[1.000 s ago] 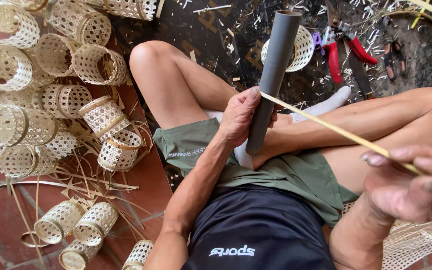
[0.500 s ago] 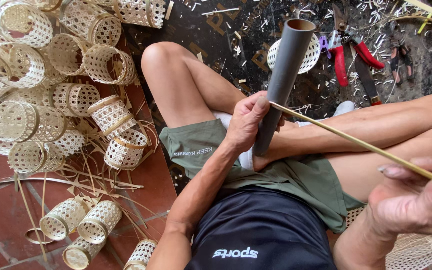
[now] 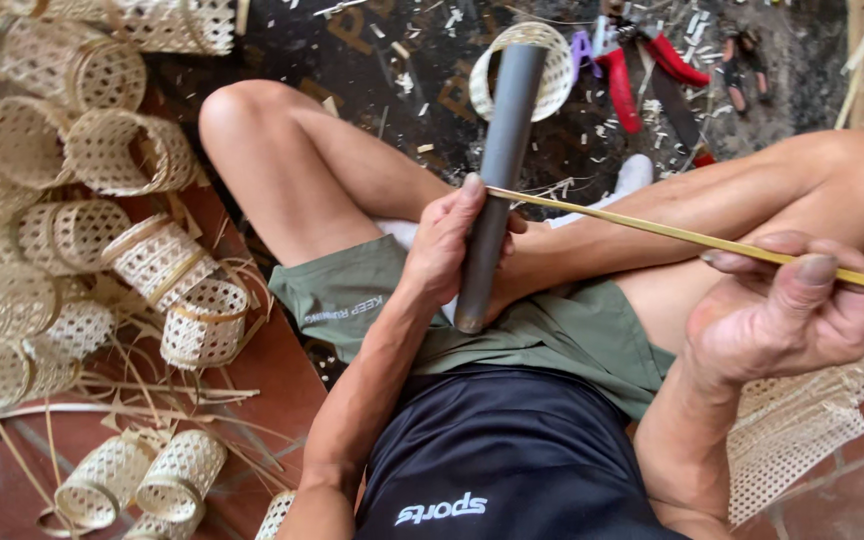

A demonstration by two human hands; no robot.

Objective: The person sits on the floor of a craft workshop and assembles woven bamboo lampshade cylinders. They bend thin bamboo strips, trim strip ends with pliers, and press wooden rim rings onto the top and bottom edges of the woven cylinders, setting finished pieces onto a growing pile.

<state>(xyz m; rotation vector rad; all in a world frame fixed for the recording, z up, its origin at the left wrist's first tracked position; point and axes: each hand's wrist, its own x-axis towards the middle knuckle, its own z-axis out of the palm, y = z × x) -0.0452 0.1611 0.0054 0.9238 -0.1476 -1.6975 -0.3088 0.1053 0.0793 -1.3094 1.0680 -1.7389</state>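
The person is sitting cross-legged on the floor, and the left hand [image 3: 447,250] is wrapping closed around a long grey plastic pipe [image 3: 500,160], gripping it near its lower end. The pipe is leaning upward and slightly to the right, its lower end resting against the green shorts [image 3: 552,335] between the legs. The right hand [image 3: 787,320] is curling shut around a thin, pale yellow bamboo strip [image 3: 692,238], with the thumb pressing on top of it. The strip is running from the right edge of the view across the right leg to the pipe, where its far tip is meeting the left thumb against the pipe's side.

To the left, a heap of small round woven bamboo baskets [image 3: 102,230] is lying on the reddish tile floor [image 3: 272,385], with loose strips scattered among them. Behind the pipe's top, a woven ring [image 3: 552,70] is lying on dark ground littered with shavings, and red-handled pliers [image 3: 642,70] are lying just beside it. A flat sheet of woven mesh [image 3: 802,430] is lying under the right forearm.
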